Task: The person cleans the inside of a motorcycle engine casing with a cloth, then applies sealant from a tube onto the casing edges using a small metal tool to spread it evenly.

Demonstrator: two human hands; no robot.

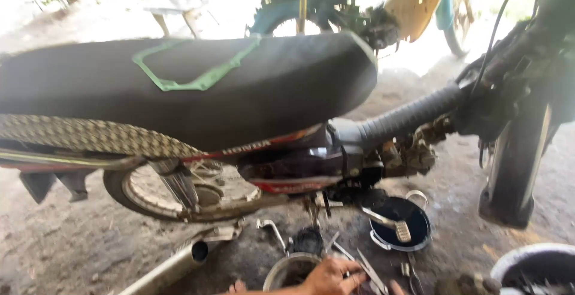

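This is an open-air motorbike repair spot on bare dirt ground. A motorbike point(239, 121) stands partly stripped, with a green gasket point(197, 67) lying on its black seat point(179, 85). A loose exhaust pipe point(173, 265), scattered hand tools point(365, 265) and a dark pan with a brush point(400, 224) lie on the oily ground. Another bike point(335, 7) stands behind in the sunlight.

Only one bare hand point(330, 276) with its bare forearm shows, without glove, ring or sleeve, just beside the round grey metal bowl point(286, 269).
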